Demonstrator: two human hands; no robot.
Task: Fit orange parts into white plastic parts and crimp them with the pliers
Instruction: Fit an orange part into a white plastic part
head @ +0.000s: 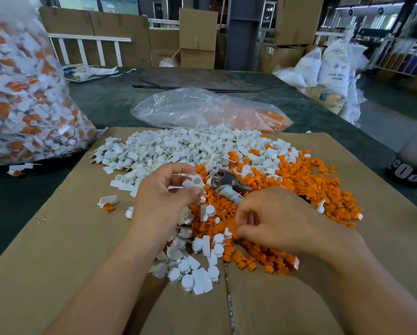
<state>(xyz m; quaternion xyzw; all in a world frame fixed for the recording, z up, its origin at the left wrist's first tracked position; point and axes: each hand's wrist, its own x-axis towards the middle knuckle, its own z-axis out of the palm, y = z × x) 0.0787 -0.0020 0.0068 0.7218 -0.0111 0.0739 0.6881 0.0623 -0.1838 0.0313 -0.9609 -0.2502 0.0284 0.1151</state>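
One white part [193, 184] in left hand [165, 193] | pliers [225, 182] half under right hand [278, 220]

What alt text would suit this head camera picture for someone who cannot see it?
A person's left hand holds a white plastic part while the right hand touches orange parts; pliers lie among them on cardboard.

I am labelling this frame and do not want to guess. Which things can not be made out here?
Right hand: head view; its own curled fingers hide whether it pinches anything.
Pliers: head view; handle ends lie under the right hand.
Full bag: head view; cut off by the left edge.
Dark container: head view; cut off by the right edge, label blurred.
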